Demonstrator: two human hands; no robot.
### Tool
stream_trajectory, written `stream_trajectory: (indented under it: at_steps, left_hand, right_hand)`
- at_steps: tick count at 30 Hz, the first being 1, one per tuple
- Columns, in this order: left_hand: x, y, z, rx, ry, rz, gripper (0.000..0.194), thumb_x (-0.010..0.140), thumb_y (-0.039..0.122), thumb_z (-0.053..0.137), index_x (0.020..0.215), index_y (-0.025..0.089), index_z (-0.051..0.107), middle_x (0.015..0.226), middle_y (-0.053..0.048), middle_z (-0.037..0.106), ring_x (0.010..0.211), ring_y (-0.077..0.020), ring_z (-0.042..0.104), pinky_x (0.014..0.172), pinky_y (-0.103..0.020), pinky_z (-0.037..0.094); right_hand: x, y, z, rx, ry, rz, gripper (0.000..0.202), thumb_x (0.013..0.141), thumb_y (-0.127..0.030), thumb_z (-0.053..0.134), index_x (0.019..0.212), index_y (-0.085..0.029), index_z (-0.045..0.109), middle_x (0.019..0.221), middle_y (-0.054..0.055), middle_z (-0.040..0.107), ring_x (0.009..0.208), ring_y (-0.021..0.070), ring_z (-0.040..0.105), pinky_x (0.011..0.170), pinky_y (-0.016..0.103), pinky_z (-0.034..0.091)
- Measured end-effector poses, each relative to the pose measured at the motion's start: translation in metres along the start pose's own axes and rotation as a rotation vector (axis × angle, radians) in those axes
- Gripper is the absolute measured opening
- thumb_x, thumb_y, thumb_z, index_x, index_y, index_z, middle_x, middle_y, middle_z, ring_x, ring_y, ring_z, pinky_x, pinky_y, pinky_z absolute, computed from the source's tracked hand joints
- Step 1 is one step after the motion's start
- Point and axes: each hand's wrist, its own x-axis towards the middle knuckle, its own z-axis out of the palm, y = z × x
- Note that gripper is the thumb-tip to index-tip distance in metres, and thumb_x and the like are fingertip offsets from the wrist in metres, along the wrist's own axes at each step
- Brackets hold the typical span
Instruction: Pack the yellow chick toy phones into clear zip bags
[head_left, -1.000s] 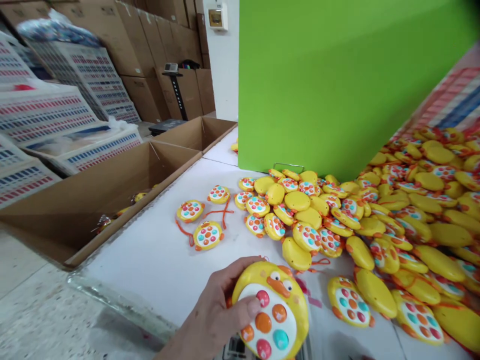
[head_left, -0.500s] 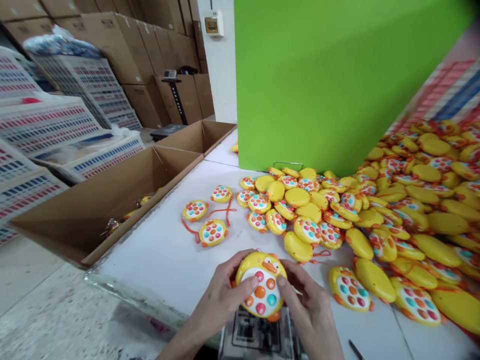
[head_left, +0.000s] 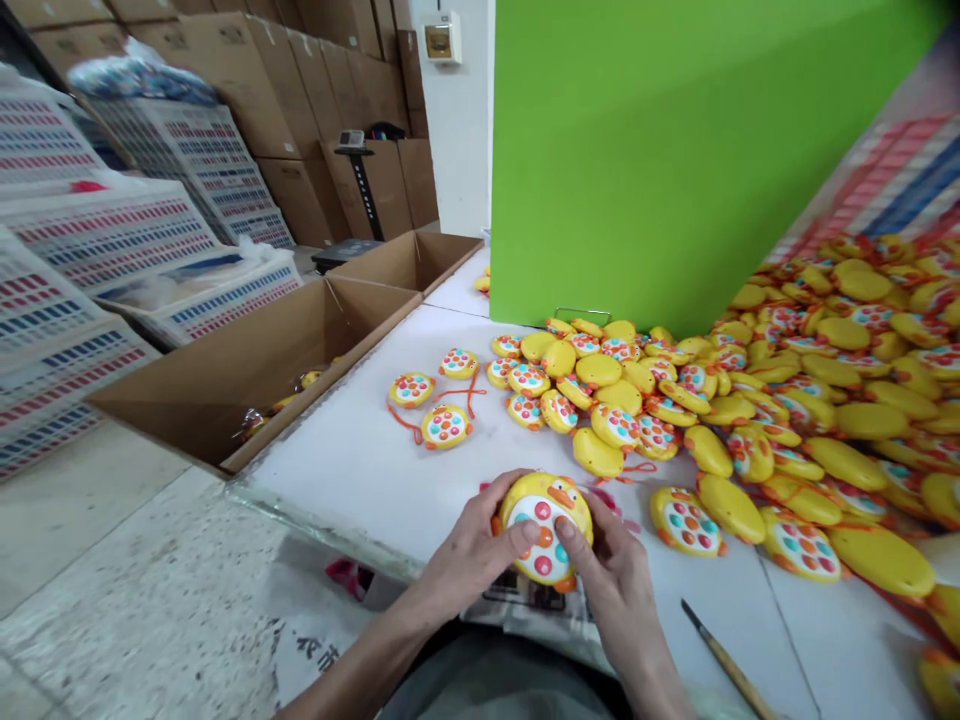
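A yellow duck-shaped toy (head_left: 541, 512) with a white belly and round pink, orange and teal buttons is held face up over the table's near edge. My left hand (head_left: 480, 545) grips its left side, with the thumb across the buttons. On its right side is my right hand (head_left: 613, 565), thumb pressed on the belly near the buttons and fingers partly hidden behind. Beyond my hands, three similar toys, (head_left: 446, 426) the nearest of them, lie with orange cords on the white table (head_left: 337, 490). Several more toys (head_left: 600, 372) are heaped just to the right.
A large pile of the same toys (head_left: 840, 370) covers the right side. A slim tool with a wooden handle (head_left: 727, 660) lies near my right forearm. An upright green board (head_left: 637, 160) stands behind. Along the left edge is an open cardboard box (head_left: 195, 370) with wrapped items inside.
The toy stays in both hands. My right thumb has moved inward onto its belly near the buttons. The view has shifted, and more of the wooden-handled tool shows.
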Motion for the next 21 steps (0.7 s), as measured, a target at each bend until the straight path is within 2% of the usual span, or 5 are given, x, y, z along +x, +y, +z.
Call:
stream_trajectory:
  at_steps: [4,8,13,17,21]
  left_hand:
    - [-0.016,-0.007,0.008,-0.021,-0.045,0.034,0.066,0.068,0.021,0.073,0.126,0.020,0.042,0.118,-0.006,0.056,0.100,-0.0218,0.055,0.082,-0.028,0.048]
    - [-0.030,-0.010,0.015,-0.010,-0.039,0.111,0.060,0.073,0.024,0.068,0.127,0.019,0.042,0.119,-0.007,0.056,0.105,-0.0220,0.054,0.086,-0.028,0.046]
    - [-0.051,-0.012,0.017,0.195,0.008,0.098,0.049,0.082,0.029,0.057,0.127,0.018,0.045,0.122,-0.008,0.055,0.105,-0.0217,0.054,0.088,-0.029,0.045]
    - [-0.067,-0.015,0.021,0.426,-0.015,0.120,0.048,0.080,0.023,0.056,0.127,0.022,0.046,0.117,-0.005,0.058,0.103,-0.0208,0.055,0.091,-0.031,0.042]
    - [-0.074,-0.020,0.027,0.533,-0.037,0.139,0.056,0.073,0.010,0.052,0.127,0.020,0.044,0.112,-0.006,0.060,0.100,-0.0203,0.056,0.088,-0.031,0.043]
  right_hand:
    - [-0.020,0.002,-0.001,0.046,-0.002,-0.020,0.045,0.078,-0.046,0.059,0.111,-0.015,0.058,0.104,0.009,0.068,0.088,0.0223,0.065,0.072,0.030,0.055]
    - [-0.043,0.008,-0.005,0.089,-0.034,-0.001,0.048,0.078,-0.044,0.060,0.117,-0.017,0.054,0.114,0.008,0.064,0.102,0.0234,0.060,0.084,0.032,0.051]
    - [-0.066,0.027,-0.009,0.033,0.012,-0.015,0.054,0.075,-0.044,0.064,0.121,-0.019,0.050,0.119,0.009,0.061,0.108,0.0247,0.057,0.087,0.033,0.049]
    - [-0.070,0.039,-0.011,-0.011,-0.015,-0.042,0.060,0.076,-0.048,0.060,0.127,-0.021,0.046,0.127,0.009,0.055,0.113,0.0251,0.053,0.088,0.034,0.048]
    - [-0.063,0.042,-0.017,-0.219,-0.103,-0.086,0.058,0.073,-0.048,0.063,0.121,-0.018,0.050,0.115,0.009,0.061,0.100,0.0232,0.060,0.085,0.033,0.049]
